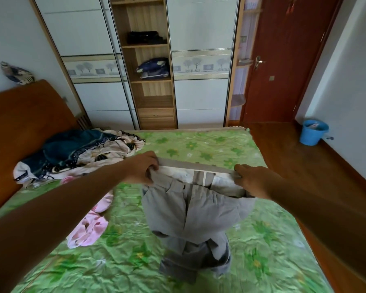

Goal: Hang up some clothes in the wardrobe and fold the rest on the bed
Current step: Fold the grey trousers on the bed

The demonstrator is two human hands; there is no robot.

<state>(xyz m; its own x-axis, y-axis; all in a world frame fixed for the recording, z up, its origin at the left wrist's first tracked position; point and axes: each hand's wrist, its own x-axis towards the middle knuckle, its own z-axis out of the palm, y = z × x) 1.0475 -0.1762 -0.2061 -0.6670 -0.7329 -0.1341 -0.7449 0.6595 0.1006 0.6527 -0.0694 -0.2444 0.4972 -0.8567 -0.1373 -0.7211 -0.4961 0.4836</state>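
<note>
Grey trousers (190, 210) hang in the air over the bed (199, 144), held by the waistband. My left hand (143, 168) grips the waistband's left end and my right hand (255, 180) grips its right end, stretching it wide. The legs droop down and bunch on the green flowered sheet. A pink garment (89, 227) lies crumpled on the sheet to the left of the trousers. The wardrobe (201, 60) stands beyond the bed's far side, its middle section open with wooden shelves.
A heap of dark blue and cream bedding (76, 153) lies by the wooden headboard (25, 115) at the left. Folded dark clothes (146, 38) and a blue bundle (153, 68) sit on the shelves. A red-brown door (283, 60) and a blue bucket (313, 132) are at the right.
</note>
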